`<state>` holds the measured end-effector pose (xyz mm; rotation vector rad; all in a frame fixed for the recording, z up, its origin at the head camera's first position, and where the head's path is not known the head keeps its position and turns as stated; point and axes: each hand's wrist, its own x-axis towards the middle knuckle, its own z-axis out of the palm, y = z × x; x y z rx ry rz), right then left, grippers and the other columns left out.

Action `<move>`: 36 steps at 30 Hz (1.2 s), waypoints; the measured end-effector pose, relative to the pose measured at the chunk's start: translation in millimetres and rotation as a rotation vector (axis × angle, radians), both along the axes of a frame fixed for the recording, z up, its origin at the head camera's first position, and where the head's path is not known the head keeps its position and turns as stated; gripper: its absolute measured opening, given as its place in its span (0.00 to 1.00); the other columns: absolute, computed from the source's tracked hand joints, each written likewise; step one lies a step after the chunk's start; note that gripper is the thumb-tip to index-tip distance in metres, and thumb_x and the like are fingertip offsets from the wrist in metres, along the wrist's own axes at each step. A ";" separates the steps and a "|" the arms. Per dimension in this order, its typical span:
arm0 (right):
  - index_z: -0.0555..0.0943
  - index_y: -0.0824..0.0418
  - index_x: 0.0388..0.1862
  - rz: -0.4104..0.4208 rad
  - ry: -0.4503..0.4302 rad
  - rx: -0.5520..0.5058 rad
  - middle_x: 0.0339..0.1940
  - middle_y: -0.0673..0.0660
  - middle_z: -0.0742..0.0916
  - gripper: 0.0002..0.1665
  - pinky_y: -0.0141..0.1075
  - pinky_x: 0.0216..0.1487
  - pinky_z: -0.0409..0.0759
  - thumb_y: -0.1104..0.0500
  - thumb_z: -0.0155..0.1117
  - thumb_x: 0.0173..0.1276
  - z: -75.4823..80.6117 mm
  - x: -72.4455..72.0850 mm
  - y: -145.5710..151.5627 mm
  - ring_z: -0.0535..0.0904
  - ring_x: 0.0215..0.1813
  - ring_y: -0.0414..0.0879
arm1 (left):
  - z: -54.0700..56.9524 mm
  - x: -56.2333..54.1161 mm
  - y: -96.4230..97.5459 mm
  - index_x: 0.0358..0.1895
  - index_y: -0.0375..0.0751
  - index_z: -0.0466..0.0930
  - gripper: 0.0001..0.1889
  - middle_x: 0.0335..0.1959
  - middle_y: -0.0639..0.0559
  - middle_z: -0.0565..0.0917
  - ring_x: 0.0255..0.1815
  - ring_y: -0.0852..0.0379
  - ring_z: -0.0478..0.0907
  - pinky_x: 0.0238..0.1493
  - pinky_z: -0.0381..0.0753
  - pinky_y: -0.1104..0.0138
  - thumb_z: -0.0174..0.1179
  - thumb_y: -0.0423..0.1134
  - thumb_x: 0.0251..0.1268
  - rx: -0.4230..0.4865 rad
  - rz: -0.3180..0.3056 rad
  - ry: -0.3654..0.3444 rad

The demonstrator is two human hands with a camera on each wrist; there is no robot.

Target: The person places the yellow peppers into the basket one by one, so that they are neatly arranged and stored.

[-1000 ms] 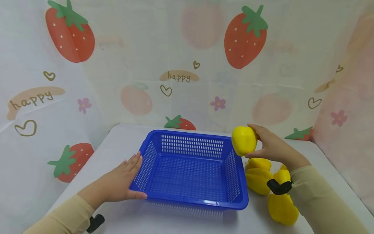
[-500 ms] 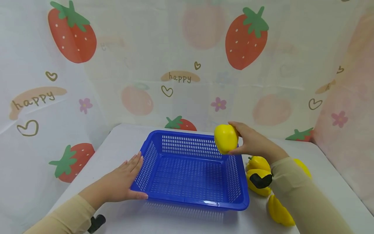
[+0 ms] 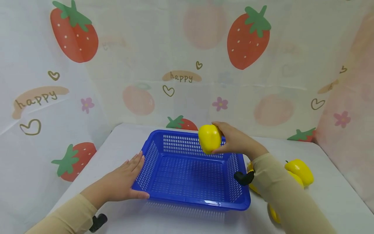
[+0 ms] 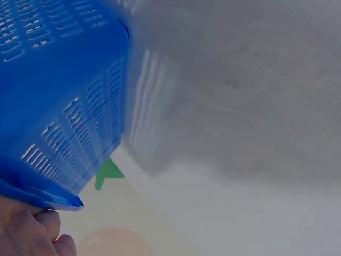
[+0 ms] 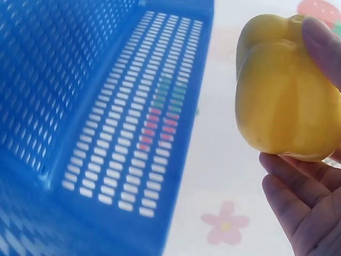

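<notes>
My right hand (image 3: 233, 138) grips a yellow bell pepper (image 3: 209, 139) between thumb and fingers, held up over the back right part of a blue plastic basket (image 3: 187, 199). In the right wrist view the pepper (image 5: 287, 90) fills the space between the thumb and the fingertips. Along the basket's left side lies my left hand (image 3: 121, 180), fingers straight against the rim and thumb at the front left corner. The left wrist view has that hand (image 4: 29, 229) at the rim of the basket (image 4: 69, 133). No pepper lies inside the basket.
To the basket's right are several more yellow peppers (image 3: 301, 171) on the white table (image 3: 330, 195), some partly hidden by my right forearm. Behind the table hangs a pale cloth (image 3: 187, 39) printed with strawberries, hearts and flowers.
My right hand has carried the pepper leftward, from the basket's right rim to over its back part. The left hand has stayed on the basket's left side.
</notes>
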<state>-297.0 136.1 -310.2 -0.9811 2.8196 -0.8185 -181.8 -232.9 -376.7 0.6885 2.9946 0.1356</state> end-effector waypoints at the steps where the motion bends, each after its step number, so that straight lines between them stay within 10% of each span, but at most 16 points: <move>1: 0.54 0.61 0.70 0.005 0.002 0.003 0.62 0.57 0.70 0.60 0.46 0.60 0.69 0.45 0.76 0.43 -0.9 -0.5 -3.6 0.71 0.56 0.50 | 0.0 -0.2 0.2 0.71 0.31 0.42 0.62 0.73 0.39 0.42 0.72 0.42 0.41 0.67 0.49 0.47 0.48 0.78 0.42 -0.001 0.000 0.001; 36: 0.56 0.59 0.70 0.089 -0.125 0.060 0.60 0.52 0.71 0.60 0.41 0.63 0.66 0.43 0.76 0.43 -47.9 -8.0 -106.0 0.69 0.55 0.45 | -2.5 -3.0 -0.7 0.71 0.34 0.41 0.64 0.73 0.40 0.41 0.73 0.44 0.42 0.67 0.49 0.48 0.44 0.81 0.38 -0.007 0.017 -0.011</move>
